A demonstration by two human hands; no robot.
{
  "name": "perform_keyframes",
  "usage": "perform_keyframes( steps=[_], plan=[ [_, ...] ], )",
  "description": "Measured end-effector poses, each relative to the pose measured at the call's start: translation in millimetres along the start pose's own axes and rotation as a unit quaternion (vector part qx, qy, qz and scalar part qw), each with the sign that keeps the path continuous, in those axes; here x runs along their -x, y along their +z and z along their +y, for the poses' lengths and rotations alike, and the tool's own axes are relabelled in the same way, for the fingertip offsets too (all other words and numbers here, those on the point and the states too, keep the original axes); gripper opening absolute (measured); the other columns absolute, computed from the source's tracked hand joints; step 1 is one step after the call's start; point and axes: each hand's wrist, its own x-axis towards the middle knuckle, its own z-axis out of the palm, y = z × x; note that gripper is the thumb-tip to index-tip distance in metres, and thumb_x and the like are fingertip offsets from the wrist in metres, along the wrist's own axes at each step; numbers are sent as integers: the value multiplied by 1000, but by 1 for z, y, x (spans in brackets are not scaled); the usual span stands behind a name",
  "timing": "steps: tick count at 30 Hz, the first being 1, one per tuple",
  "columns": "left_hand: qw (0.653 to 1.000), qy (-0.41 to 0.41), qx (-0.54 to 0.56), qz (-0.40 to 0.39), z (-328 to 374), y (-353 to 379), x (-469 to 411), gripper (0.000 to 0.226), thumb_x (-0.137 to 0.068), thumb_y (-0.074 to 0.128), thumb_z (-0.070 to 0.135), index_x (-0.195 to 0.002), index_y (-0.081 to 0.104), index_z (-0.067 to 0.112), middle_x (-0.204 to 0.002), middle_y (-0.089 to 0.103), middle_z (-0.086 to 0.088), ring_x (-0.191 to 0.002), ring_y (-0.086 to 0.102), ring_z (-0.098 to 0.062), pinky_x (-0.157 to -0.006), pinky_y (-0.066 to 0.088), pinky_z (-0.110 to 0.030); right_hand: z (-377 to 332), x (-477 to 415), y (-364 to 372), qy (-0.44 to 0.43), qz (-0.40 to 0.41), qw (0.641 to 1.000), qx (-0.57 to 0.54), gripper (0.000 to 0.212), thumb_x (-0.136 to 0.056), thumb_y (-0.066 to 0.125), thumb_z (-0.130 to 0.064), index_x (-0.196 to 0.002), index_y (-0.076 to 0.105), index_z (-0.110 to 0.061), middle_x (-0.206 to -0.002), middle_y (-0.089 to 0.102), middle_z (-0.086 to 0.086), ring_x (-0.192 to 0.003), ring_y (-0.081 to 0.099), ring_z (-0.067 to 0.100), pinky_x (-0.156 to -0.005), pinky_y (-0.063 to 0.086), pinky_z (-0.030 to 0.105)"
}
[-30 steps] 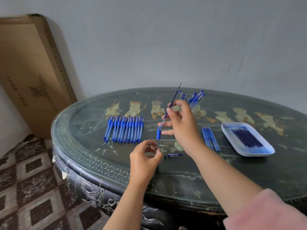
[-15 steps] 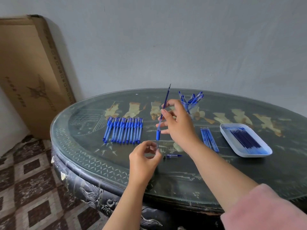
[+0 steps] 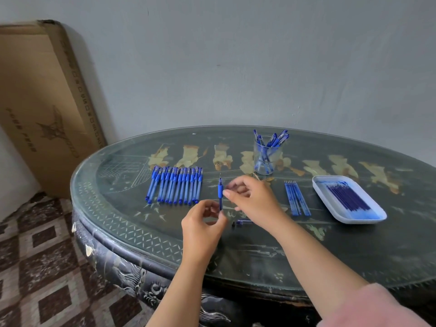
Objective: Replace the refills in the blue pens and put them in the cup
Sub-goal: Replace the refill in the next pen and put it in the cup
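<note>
My left hand [image 3: 204, 228] pinches the lower end of a blue pen [image 3: 220, 192] that stands upright with its tip up. My right hand [image 3: 253, 200] has its fingertips at the pen's blue grip. Its cap [image 3: 243, 222] lies on the table just below my right hand. A row of several blue pens [image 3: 175, 185] lies to the left. Behind stands a clear glass cup [image 3: 266, 159] holding several pens. To the right lie several loose refills [image 3: 296, 201], and a white tray [image 3: 330, 208] holds more dark refills [image 3: 346, 197].
The round dark table [image 3: 259, 251] has a glass top and a carved front edge. A tall cardboard box [image 3: 42, 102] leans against the grey wall at the left. The tiled floor [image 3: 42, 267] shows below it.
The refill that stuck far out of the grip piece has gone down into the barrel; the pen now stands upright and lower, between both hands.
</note>
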Motion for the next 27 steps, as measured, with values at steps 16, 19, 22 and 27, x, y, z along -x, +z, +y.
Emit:
perform_keyframes(
  steps=[16, 19, 22, 27],
  plan=[
    [1000, -7, -9, -2, 1, 1, 0, 20, -76, 73, 5, -84, 66, 22, -81, 67, 11, -81, 62, 0, -70, 42, -3, 16, 5, -1, -12, 81, 992, 96, 3, -91, 64, -26, -91, 66, -23, -94, 56, -13, -94, 53, 7, -76, 40, 15],
    [1000, -7, -9, 2, 2, 2, 1, 20, -75, 73, 4, -83, 67, 21, -79, 67, 9, -79, 63, 0, -67, 40, -1, -15, -4, -15, -44, 89, 995, 33, 6, -91, 64, -26, -92, 68, -22, -93, 64, -10, -87, 57, 4, -70, 39, 8],
    [1000, -5, -9, 0, 4, 2, 1, 20, -75, 73, 4, -83, 67, 21, -79, 67, 8, -79, 63, 0, -65, 41, -1, -34, -13, -21, -95, 68, 988, 98, 3, -90, 65, -24, -89, 67, -22, -95, 61, -8, -88, 52, 6, -73, 36, 9],
    [1000, 5, -15, -4, 2, 1, 1, 21, -75, 74, 4, -84, 68, 21, -78, 67, 9, -78, 63, -1, -66, 42, -3, -41, -18, -24, -113, 16, 966, 232, 7, -91, 64, -26, -92, 69, -21, -98, 60, -5, -99, 50, 13, -88, 42, 29]
  ],
)
